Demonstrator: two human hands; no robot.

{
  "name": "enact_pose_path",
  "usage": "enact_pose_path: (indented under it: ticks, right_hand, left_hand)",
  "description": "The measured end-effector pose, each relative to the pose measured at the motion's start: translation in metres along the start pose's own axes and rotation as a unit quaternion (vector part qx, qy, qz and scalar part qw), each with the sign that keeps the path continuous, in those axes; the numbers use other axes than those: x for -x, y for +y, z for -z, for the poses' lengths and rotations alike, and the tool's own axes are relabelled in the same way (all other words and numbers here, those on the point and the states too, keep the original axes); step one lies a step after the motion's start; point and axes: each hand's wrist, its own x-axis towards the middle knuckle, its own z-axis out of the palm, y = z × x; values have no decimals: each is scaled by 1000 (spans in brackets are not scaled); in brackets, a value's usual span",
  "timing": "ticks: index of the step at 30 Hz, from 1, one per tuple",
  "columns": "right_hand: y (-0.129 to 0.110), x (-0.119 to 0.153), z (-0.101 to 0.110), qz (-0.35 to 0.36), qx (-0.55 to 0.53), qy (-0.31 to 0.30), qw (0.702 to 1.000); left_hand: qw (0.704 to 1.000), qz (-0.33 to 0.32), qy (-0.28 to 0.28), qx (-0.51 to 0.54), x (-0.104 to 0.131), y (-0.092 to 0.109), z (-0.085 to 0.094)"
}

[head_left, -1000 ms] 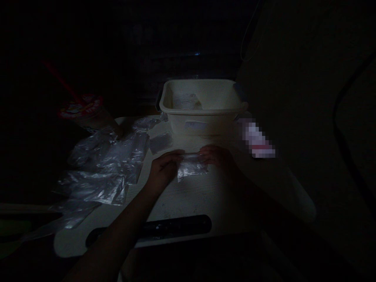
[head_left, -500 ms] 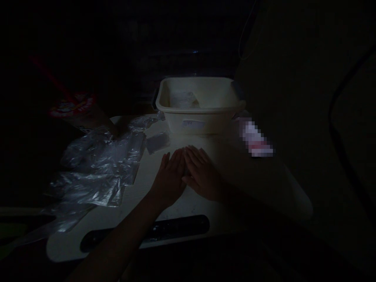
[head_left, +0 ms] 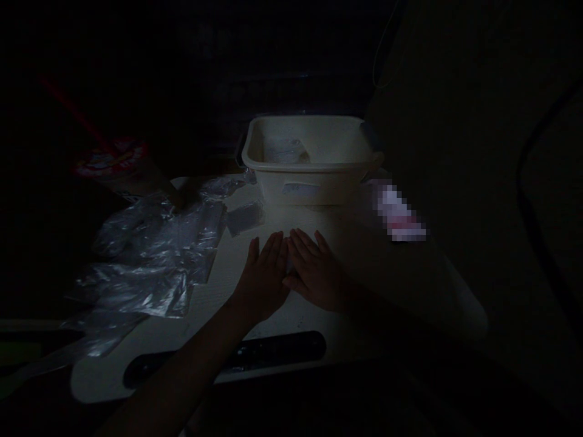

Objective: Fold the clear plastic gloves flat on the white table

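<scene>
Now that L hand (head_left: 264, 286) & R hand (head_left: 319, 278) have opened palm-down over tbl (head_left: 212, 306), plastic bag (head_left: 288, 264) mostly hidden, prob. getting flattened.

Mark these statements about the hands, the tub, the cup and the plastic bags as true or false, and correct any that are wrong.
1. The left hand and the right hand are spread flat over the table. True.
2. The tub stands beyond the hands. True.
3. The straw in the cup is green. False: it is red.
4. The heap of plastic bags lies to the right of both hands. False: it lies to their left.
5. Some crinkled material lies inside the tub. True.
6. The right hand is gripping the tub's rim. False: it is beside the left hand, nearer than the tub.
</scene>
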Motion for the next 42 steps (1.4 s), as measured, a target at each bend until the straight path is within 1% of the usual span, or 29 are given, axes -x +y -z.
enact_pose_path:
  ticks: [18, 32, 38, 42]
  right_hand:
    - [1, -1, -2, 5, -3, 0, 1000]
    - [0, -1, -1, 1, -5, -7, 1000]
    - [0, -1, -1, 2, -5, 1, 1000]
    - [0, -1, -1, 4, -4, -6, 1000]
  left_hand:
    - [1000, 2, -19, 0, -1, 1, 3]
    - [1000, 2, -6, -2, -1, 1, 3]
    - [1000, -1, -12, -2, -1, 2, 6]
    - [1000, 0, -9, -3, -1, 1, 5]
